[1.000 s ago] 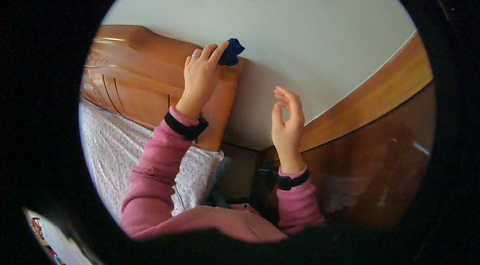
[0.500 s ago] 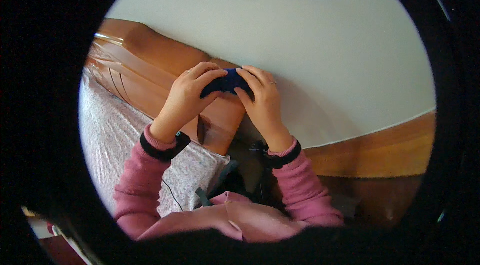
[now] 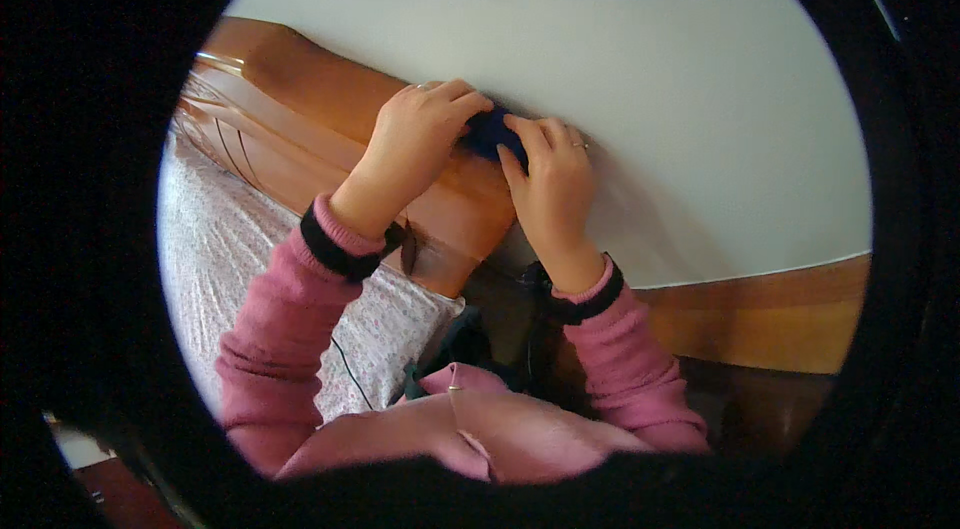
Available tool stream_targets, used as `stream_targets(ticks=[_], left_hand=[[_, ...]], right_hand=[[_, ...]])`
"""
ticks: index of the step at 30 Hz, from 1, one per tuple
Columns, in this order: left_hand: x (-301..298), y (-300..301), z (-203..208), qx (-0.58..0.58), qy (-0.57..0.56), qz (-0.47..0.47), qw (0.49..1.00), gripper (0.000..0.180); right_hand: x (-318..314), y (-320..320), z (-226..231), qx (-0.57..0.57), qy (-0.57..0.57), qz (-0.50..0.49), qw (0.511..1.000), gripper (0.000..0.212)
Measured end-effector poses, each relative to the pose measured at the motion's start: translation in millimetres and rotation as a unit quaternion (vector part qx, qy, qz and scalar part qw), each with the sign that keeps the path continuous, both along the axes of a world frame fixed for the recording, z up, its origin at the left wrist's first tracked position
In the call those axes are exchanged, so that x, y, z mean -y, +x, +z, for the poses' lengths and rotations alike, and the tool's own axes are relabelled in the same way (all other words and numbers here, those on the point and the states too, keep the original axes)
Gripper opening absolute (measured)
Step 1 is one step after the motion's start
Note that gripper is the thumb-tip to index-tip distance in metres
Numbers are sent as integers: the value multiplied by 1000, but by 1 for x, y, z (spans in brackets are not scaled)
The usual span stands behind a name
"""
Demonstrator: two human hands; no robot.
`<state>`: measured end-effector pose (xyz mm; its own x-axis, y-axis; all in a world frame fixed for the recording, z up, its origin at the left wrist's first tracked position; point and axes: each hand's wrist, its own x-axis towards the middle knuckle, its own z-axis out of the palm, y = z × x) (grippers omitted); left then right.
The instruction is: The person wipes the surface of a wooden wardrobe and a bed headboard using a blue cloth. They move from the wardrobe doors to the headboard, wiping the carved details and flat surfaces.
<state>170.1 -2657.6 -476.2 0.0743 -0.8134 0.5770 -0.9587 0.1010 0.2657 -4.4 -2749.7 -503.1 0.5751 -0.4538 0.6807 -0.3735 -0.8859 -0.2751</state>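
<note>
Bedding [image 3: 240,259]: far left, pale cloth with a fine speckled print, lying under the left forearm and running down toward the lower edge.
Headboard [image 3: 300,119]: glossy brown wood, slanting from upper left down toward the middle; grooved lines on its left part, a rounded top edge against the wall.
Left sleeve [image 3: 290,329]: pink knit with a dark cuff at the wrist, coming up from the lower left.
Left hand [image 3: 415,144]: resting on the top edge of the headboard, fingers curled over and gripping the left side of the blue thing; a ring on one finger.
Blue thing [image 3: 490,132]: small, dark blue, soft-looking, pinched between the two hands on top of the headboard, right against the wall; mostly covered, so kind and shape cannot be told.
Right hand [image 3: 550,184]: just beside the left, fingers bent and pressing on the right side of the blue thing; a ring on one finger.
Right sleeve [image 3: 630,359]: pink knit, dark cuff, coming up from the lower middle.
Wall [image 3: 700,109]: plain white, filling the upper right.
Skirting board [image 3: 760,319]: brown wooden band along the foot of the wall, lower right.
</note>
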Motion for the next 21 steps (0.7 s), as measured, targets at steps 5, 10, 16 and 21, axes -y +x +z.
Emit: stream_targets(ticks=[5, 10, 16, 21], left_hand=[[0, 6, -5, -12, -5, -30, 999, 31], [-20, 3, -5, 16, -20, -66, 997, 31], [-43, -16, -9, 53, -24, -67, 996, 37], [-32, -18, -11, 39, -54, -87, 994, 49]], right_hand=[[3, -1, 3, 6, 6, 33, 999, 32], [-12, -19, 8, -17, 30, 56, 998, 32], [-34, -33, 9, -2, 21, 79, 997, 36], [-30, -18, 0, 42, 26, 44, 998, 36]])
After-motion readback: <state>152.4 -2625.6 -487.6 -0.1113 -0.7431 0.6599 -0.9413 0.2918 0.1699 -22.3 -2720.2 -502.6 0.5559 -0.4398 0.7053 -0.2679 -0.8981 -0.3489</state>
